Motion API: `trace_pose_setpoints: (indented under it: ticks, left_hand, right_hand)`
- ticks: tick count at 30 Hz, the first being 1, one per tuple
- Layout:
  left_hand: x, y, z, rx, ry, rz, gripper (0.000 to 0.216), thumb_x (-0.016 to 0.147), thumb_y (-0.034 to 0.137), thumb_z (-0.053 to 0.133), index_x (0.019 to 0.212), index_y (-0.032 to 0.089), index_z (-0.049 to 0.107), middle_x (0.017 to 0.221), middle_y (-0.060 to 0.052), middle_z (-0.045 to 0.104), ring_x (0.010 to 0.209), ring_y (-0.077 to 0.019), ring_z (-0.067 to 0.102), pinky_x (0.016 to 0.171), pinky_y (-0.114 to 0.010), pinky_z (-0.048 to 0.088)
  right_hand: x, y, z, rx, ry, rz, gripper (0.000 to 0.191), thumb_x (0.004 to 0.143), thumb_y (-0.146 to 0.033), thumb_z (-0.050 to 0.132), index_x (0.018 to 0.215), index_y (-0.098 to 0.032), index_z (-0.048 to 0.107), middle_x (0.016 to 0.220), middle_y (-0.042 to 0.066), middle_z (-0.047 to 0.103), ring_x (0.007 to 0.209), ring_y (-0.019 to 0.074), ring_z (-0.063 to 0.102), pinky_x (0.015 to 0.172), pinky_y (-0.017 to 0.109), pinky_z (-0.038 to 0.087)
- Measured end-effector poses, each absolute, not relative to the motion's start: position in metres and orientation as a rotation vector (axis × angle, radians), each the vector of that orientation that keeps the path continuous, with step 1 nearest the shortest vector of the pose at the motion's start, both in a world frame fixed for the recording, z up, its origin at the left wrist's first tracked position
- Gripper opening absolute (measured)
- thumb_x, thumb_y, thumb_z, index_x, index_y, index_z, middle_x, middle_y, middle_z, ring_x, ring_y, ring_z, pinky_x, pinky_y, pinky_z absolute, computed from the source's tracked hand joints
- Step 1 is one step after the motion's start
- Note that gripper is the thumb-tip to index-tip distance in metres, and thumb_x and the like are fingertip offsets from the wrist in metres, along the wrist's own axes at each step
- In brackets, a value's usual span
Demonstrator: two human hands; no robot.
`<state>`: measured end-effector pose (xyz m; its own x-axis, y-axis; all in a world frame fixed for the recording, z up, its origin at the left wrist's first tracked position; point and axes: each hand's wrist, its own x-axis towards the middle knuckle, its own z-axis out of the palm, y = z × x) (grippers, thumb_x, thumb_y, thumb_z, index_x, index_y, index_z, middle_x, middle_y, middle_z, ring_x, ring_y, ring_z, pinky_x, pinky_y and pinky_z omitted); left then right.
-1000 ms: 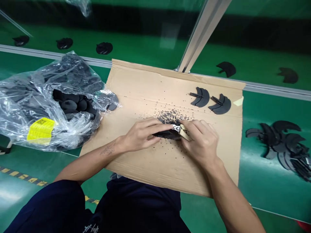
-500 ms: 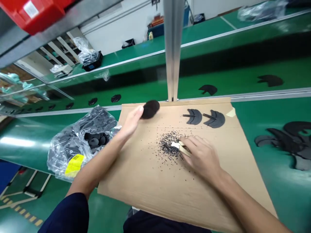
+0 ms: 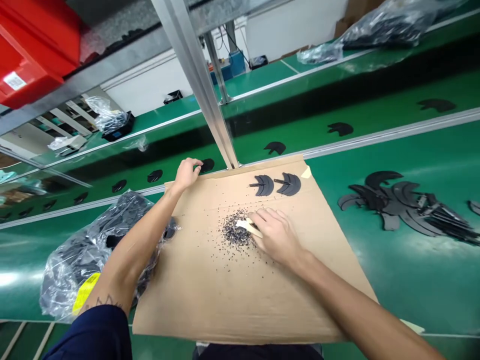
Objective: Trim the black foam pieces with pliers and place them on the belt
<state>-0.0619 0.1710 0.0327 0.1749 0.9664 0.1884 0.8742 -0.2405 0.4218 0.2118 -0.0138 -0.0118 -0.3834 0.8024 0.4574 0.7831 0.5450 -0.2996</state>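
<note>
One left hand (image 3: 187, 173) and one right hand (image 3: 275, 235); one pair of hand cutters (image 3: 249, 227); one cardboard sheet (image 3: 240, 300); two winged black pieces (image 3: 290, 184) on its far right part; one scatter of black bits (image 3: 237, 234), too many to count. On the far green strip (image 3: 309, 135), three curved black parts (image 3: 340, 128) right of the near metal post (image 3: 202, 85), at least five dark parts (image 3: 154, 175) left of it; one overlapping heap (image 3: 407, 192) at right, its pieces uncountable; one plastic bag (image 3: 67, 267) with one yellow label (image 3: 84, 294), near left.
</note>
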Motion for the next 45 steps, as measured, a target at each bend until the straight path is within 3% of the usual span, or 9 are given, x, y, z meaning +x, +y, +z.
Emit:
trace_pose_setpoints:
  ticks: [3, 7, 17, 22, 27, 30, 34, 36, 45]
  left_hand:
    - [-0.05, 0.132, 0.038, 2.259, 1.558, 0.525, 0.033, 0.096, 0.041, 0.051, 0.092, 0.017, 0.072, 0.097, -0.009, 0.075, 0.091, -0.0225, 0.068, 0.087, -0.035, 0.055]
    - [-0.026, 0.071, 0.039, 2.12, 0.993, 0.385, 0.04, 0.098, 0.048, 0.053, 0.084, 0.015, 0.072, 0.076, -0.004, 0.071, 0.066, -0.012, 0.062, 0.063, -0.023, 0.051]
    - [-0.012, 0.065, 0.042, 2.039, 0.95, 0.268, 0.021, 0.086, 0.024, 0.059, 0.068, 0.015, 0.066, 0.067, -0.001, 0.069, 0.059, -0.0091, 0.059, 0.057, -0.02, 0.047]
    - [-0.007, 0.084, 0.045, 2.351, 0.98, -0.17, 0.01, 0.08, 0.019, 0.059, 0.074, 0.016, 0.067, 0.069, 0.0, 0.068, 0.061, -0.0108, 0.058, 0.058, -0.021, 0.04]
    - [0.027, 0.112, 0.066, 2.545, 0.984, -0.497, 0.019, 0.082, 0.014, 0.053, 0.071, 0.016, 0.068, 0.072, -0.004, 0.069, 0.065, -0.0145, 0.058, 0.063, -0.027, 0.038]
    - [0.068, 0.14, 0.067, 2.624, 1.191, -0.329, 0.031, 0.092, 0.027, 0.052, 0.066, 0.016, 0.065, 0.065, -0.005, 0.063, 0.063, -0.0171, 0.057, 0.066, -0.03, 0.041]
    - [0.125, 0.181, 0.043, 2.557, 1.499, 0.167, 0.017, 0.093, 0.023, 0.055, 0.098, 0.017, 0.07, 0.106, -0.011, 0.07, 0.099, -0.0259, 0.064, 0.085, -0.035, 0.047]
    - [0.144, 0.198, 0.028, 2.481, 1.589, 0.26, 0.022, 0.091, 0.018, 0.056, 0.111, 0.017, 0.067, 0.116, -0.014, 0.069, 0.107, -0.028, 0.064, 0.089, -0.036, 0.048]
    - [0.133, 0.209, 0.034, 2.349, 1.571, 0.613, 0.027, 0.088, 0.005, 0.049, 0.102, 0.015, 0.07, 0.097, -0.009, 0.073, 0.094, -0.0213, 0.066, 0.089, -0.034, 0.05]
  right_hand:
    - [0.211, -0.014, -0.009, -1.289, -2.192, -0.014, 0.014, 0.087, -0.012, 0.064, 0.1, -0.015, 0.068, 0.087, 0.007, 0.071, 0.086, 0.0217, 0.058, 0.071, 0.032, 0.033]
    - [0.21, -0.014, -0.006, -1.277, -2.196, -0.049, 0.009, 0.09, -0.015, 0.063, 0.098, -0.015, 0.068, 0.088, 0.008, 0.07, 0.085, 0.0221, 0.056, 0.071, 0.033, 0.031]
    - [0.208, -0.016, -0.01, -1.404, -2.24, -0.03, 0.012, 0.088, -0.013, 0.066, 0.099, -0.016, 0.068, 0.091, 0.007, 0.071, 0.088, 0.0229, 0.056, 0.074, 0.034, 0.031]
    - [0.208, -0.018, -0.011, -1.435, -2.261, 0.038, 0.012, 0.089, -0.015, 0.066, 0.1, -0.016, 0.066, 0.095, 0.008, 0.072, 0.093, 0.024, 0.057, 0.077, 0.034, 0.032]
    - [0.207, -0.022, -0.009, -1.41, -2.295, 0.069, 0.013, 0.087, -0.01, 0.062, 0.098, -0.016, 0.065, 0.097, 0.009, 0.072, 0.094, 0.024, 0.058, 0.079, 0.035, 0.034]
    - [0.208, -0.023, -0.008, -1.408, -2.328, 0.098, 0.015, 0.086, -0.008, 0.06, 0.098, -0.017, 0.064, 0.1, 0.009, 0.071, 0.094, 0.0238, 0.058, 0.08, 0.035, 0.036]
    - [0.208, -0.024, -0.006, -1.392, -2.398, 0.149, 0.015, 0.088, -0.009, 0.06, 0.099, -0.018, 0.063, 0.098, 0.008, 0.07, 0.096, 0.0234, 0.058, 0.084, 0.035, 0.037]
    - [0.208, -0.025, -0.006, -1.357, -2.451, 0.17, 0.015, 0.088, -0.009, 0.06, 0.099, -0.019, 0.062, 0.098, 0.007, 0.07, 0.097, 0.0227, 0.058, 0.086, 0.035, 0.038]
    - [0.209, -0.025, -0.01, -1.294, -2.317, 0.057, 0.012, 0.085, -0.011, 0.065, 0.094, -0.019, 0.062, 0.091, 0.006, 0.068, 0.088, 0.0218, 0.057, 0.077, 0.034, 0.04]
